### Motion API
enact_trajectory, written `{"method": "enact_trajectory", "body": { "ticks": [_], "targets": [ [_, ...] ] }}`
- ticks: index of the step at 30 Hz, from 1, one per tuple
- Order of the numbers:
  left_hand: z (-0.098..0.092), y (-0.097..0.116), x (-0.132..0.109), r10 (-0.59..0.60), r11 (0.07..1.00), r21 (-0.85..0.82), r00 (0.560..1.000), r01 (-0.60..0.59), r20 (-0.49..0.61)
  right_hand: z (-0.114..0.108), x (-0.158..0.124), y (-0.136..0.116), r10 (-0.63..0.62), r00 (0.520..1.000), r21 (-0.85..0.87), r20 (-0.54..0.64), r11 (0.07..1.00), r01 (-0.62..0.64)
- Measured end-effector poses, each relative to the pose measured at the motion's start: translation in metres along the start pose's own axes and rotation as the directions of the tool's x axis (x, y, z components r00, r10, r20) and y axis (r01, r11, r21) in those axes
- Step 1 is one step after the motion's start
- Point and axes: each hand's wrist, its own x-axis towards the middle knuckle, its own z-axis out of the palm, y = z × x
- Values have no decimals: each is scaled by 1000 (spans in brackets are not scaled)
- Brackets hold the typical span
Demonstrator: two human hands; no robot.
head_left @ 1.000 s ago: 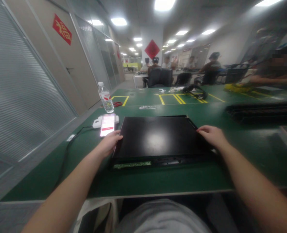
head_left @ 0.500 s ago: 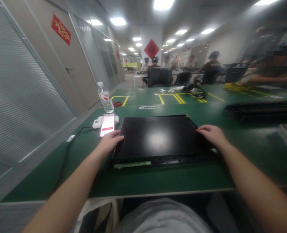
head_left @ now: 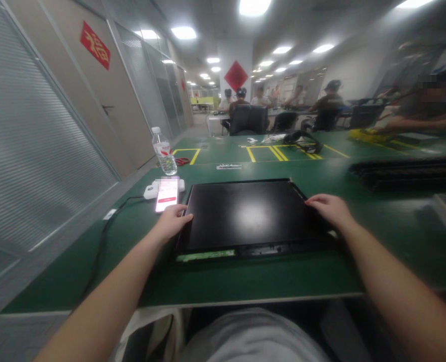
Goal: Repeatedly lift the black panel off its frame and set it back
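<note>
A black display panel (head_left: 241, 216) lies face up on the green table in front of me. A green circuit board strip (head_left: 206, 255) shows along the left part of its near edge. My left hand (head_left: 173, 221) holds the panel's left edge, thumb on top and the other fingers partly hidden at the side. At the right edge, my right hand (head_left: 330, 207) has its fingertips closed on the rim near the far corner. What lies under the panel is hidden.
Beside my left hand are a lit phone (head_left: 167, 196), a white power strip (head_left: 151, 191) and a water bottle (head_left: 165, 153). Red-handled scissors (head_left: 182, 161) lie behind them. Long black parts (head_left: 396, 171) lie to the right. People sit at tables farther back.
The panel's left side has shifted very slightly within its surround, and the glare on it sits a little farther right. Both hands stay almost where they were.
</note>
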Motion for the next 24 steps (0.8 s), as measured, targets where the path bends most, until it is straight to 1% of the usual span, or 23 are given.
{"method": "enact_trajectory", "body": {
  "ticks": [5,9,14,18,24],
  "targets": [
    [1,-5,3,59,992,108,998,-58,0,0,0,0,-16,1000,-1,-2,1000,16],
    [2,-5,3,114,975,192,993,-113,7,0,-1,-1,-2,1000,-4,-2,1000,2],
    [3,-3,2,132,972,197,991,-129,1,-1,-2,-4,20,1000,28,-6,999,-20],
    [2,-1,0,130,968,214,991,-133,28,-1,-1,-3,28,1000,51,1,998,-28],
    [1,-2,0,128,969,208,991,-131,32,-1,0,0,15,1000,31,14,999,-15]
  ]
}}
